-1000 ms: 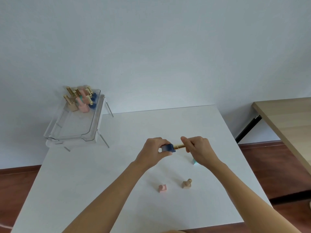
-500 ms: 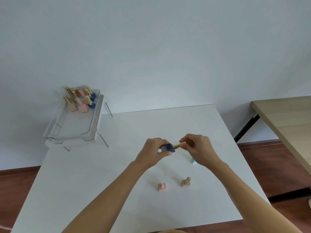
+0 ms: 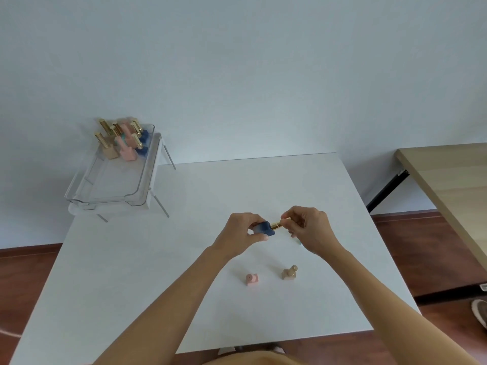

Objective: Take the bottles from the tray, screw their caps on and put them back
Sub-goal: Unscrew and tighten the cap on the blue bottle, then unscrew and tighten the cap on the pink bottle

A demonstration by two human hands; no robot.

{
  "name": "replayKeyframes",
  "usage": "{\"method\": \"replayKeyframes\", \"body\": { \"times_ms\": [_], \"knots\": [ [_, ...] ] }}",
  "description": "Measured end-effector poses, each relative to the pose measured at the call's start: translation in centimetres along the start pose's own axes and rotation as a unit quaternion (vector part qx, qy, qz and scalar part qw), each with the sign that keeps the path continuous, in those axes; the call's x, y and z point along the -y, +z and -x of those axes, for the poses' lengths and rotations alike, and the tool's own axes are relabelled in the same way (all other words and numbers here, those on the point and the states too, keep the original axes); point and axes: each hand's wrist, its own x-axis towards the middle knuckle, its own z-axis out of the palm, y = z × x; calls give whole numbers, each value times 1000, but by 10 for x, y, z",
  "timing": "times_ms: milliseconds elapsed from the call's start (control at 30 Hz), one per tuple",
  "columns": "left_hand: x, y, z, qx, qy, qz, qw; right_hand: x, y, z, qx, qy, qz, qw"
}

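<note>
My left hand (image 3: pixel 243 230) grips a small dark blue bottle (image 3: pixel 264 229) held sideways above the white table (image 3: pixel 131 259). My right hand (image 3: pixel 309 227) pinches the gold cap (image 3: pixel 279 224) that sits on the bottle's neck. A pink bottle (image 3: pixel 252 279) and a tan bottle (image 3: pixel 289 273) stand uncapped on the table nearer to me. A sliver of a light teal bottle (image 3: pixel 300 242) shows under my right wrist. The clear tray (image 3: pixel 110 198) at the back left holds several capped bottles (image 3: pixel 123 143) at its far end.
The tray stands raised on thin wire legs (image 3: pixel 163 206) at the table's back left corner. A wooden table (image 3: pixel 448 180) is off to the right, across a gap of brown floor. A shoe (image 3: pixel 479 310) shows at the right edge.
My right hand's fingers have shifted round the gold cap, turning it on the blue bottle. The left hand has held the bottle almost still.
</note>
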Motion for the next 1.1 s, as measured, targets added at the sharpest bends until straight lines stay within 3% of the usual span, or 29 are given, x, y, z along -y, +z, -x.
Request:
{"method": "replayKeyframes", "body": {
  "times_ms": [200, 500, 867, 1100],
  "knots": [
    [42, 16, 25, 14, -80, -26, 996, -26, 12, -2, 17, 30, 70, 997],
    [88, 54, 69, 122, -142, -42, 981, -54, 30, -9, 59, 89, 136, 985],
    [96, 86, 72, 12, -130, -39, 991, -60, 54, -15, 102, 93, 216, 967],
    [98, 89, 69, -7, -113, -18, 993, -61, 56, -16, 113, 94, 215, 966]
  ]
}}
